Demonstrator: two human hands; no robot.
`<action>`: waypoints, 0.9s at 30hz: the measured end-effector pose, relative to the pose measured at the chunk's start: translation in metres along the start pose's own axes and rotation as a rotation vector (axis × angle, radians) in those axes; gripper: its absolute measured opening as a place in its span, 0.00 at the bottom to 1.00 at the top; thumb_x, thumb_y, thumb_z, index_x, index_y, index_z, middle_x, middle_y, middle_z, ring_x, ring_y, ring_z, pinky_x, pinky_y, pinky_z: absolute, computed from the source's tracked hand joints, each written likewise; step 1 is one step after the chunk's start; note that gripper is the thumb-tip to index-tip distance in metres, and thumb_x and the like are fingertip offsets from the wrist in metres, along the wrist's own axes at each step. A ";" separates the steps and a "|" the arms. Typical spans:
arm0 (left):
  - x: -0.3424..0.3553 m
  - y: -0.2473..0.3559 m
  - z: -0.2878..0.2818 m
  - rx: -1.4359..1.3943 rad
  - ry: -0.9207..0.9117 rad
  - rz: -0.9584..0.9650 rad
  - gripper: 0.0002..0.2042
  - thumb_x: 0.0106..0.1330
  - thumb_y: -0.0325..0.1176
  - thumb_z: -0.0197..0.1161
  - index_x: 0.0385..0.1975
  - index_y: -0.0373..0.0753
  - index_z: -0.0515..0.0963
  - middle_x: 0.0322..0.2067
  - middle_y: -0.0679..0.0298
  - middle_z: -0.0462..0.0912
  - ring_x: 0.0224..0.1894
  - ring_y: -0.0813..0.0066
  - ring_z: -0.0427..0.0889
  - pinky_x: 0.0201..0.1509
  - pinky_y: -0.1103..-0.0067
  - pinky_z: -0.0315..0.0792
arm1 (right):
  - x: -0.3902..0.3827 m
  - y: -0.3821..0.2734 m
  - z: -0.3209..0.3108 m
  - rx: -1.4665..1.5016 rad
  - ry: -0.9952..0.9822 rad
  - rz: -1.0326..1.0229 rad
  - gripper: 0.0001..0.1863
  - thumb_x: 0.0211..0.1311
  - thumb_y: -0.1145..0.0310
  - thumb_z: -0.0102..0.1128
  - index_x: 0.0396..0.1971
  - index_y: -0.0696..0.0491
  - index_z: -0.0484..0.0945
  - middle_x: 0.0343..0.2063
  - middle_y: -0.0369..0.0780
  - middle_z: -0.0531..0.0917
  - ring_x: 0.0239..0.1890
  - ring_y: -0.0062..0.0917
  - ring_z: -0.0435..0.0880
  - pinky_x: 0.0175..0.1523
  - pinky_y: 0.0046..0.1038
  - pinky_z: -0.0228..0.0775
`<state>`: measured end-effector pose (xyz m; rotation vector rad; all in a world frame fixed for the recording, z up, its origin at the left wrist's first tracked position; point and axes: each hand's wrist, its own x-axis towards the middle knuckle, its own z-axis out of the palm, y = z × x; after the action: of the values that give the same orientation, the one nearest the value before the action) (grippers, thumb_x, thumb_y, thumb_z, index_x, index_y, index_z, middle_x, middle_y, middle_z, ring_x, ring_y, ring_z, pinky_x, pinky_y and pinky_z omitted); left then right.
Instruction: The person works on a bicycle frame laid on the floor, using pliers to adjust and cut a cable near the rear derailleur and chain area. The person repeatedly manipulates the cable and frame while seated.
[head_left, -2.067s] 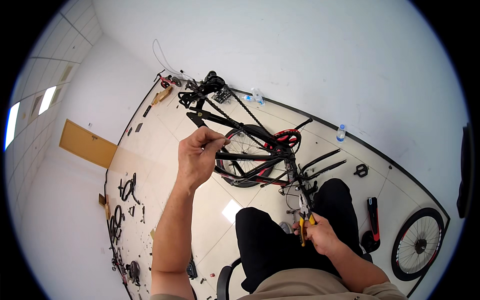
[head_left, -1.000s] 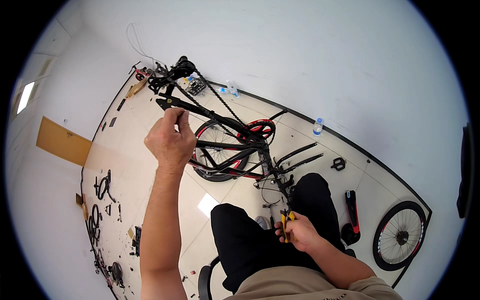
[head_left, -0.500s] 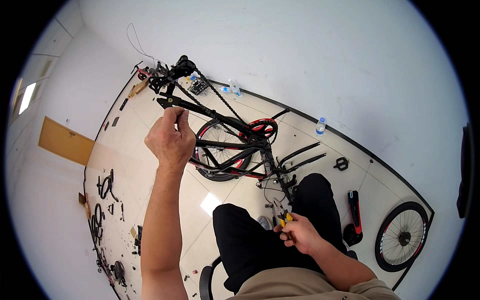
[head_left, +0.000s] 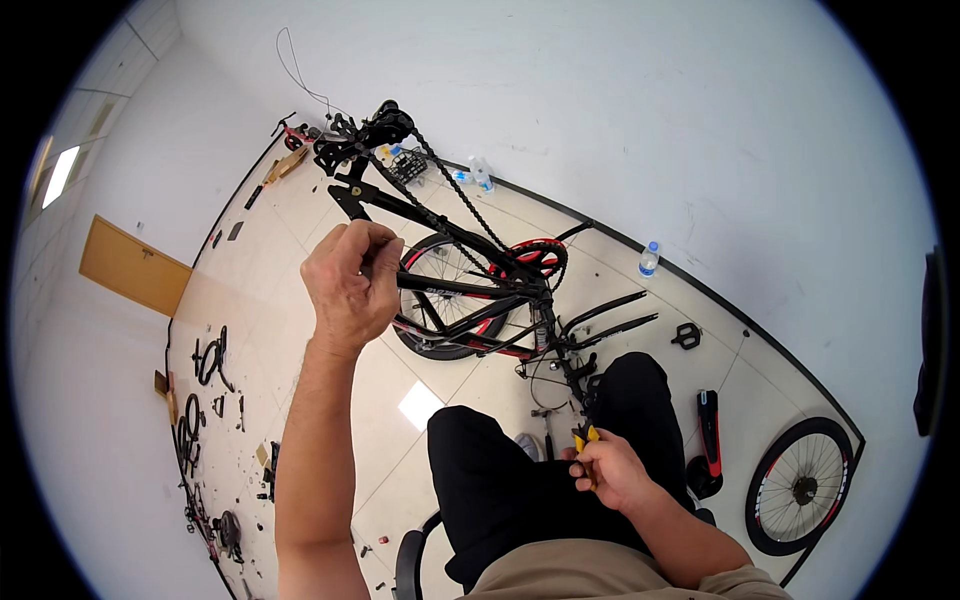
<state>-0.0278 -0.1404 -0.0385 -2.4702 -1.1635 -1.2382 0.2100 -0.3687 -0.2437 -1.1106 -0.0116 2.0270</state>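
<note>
A black bicycle frame [head_left: 470,292] with red trim stands tilted in front of me, its rear end raised toward the upper left. My left hand [head_left: 350,280] is closed around a tube at that raised end, just below the rear derailleur [head_left: 388,124]; the fingertips' contact is partly hidden. From there the chain [head_left: 462,192] runs down to the red and black crankset [head_left: 540,258]. In my right hand [head_left: 608,468], above my lap, is a pair of pliers with yellow handles [head_left: 587,437]; their jaws point up near the frame's front end and are hard to make out.
A tyred wheel [head_left: 425,345] lies behind the frame, another wheel [head_left: 806,488] at the right wall. Beside my knee are a pedal [head_left: 686,335] and a black-red floor tool [head_left: 709,440]. A hammer [head_left: 547,435] lies by my foot. Bottles [head_left: 649,260] and scattered bike parts [head_left: 210,362] line the walls.
The frame's raised end and my left hand sit slightly farther right in view. The pliers in my right hand have turned, and their jaws show less.
</note>
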 end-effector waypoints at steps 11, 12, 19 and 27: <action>0.002 0.004 0.003 -0.032 -0.023 -0.128 0.03 0.65 0.18 0.61 0.31 0.33 0.77 0.22 0.63 0.80 0.24 0.78 0.79 0.29 0.82 0.72 | 0.002 -0.003 0.000 -0.005 0.007 -0.008 0.17 0.53 0.81 0.47 0.46 0.56 0.68 0.36 0.43 0.79 0.27 0.22 0.72 0.27 0.24 0.63; 0.002 0.004 0.003 -0.024 -0.020 -0.120 0.03 0.65 0.18 0.61 0.31 0.33 0.77 0.22 0.63 0.80 0.24 0.78 0.79 0.29 0.82 0.72 | 0.001 -0.003 0.001 -0.003 0.010 -0.008 0.17 0.53 0.81 0.47 0.46 0.56 0.68 0.36 0.43 0.79 0.27 0.22 0.72 0.27 0.24 0.63; 0.003 0.001 0.006 -0.009 0.054 -0.083 0.05 0.59 0.20 0.66 0.28 0.38 0.77 0.19 0.63 0.79 0.20 0.71 0.78 0.24 0.77 0.69 | 0.000 -0.005 0.001 0.006 0.009 -0.010 0.17 0.53 0.82 0.46 0.45 0.56 0.67 0.35 0.43 0.79 0.27 0.22 0.72 0.27 0.24 0.63; 0.007 0.004 0.005 0.111 0.013 -0.085 0.05 0.59 0.23 0.67 0.27 0.39 0.78 0.20 0.62 0.79 0.20 0.70 0.78 0.24 0.76 0.69 | -0.001 -0.007 0.003 0.012 0.010 -0.008 0.17 0.53 0.82 0.46 0.45 0.56 0.67 0.35 0.42 0.79 0.27 0.22 0.72 0.27 0.24 0.62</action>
<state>-0.0193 -0.1368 -0.0355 -2.3527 -1.3089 -1.1744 0.2126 -0.3634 -0.2387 -1.1110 0.0011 2.0120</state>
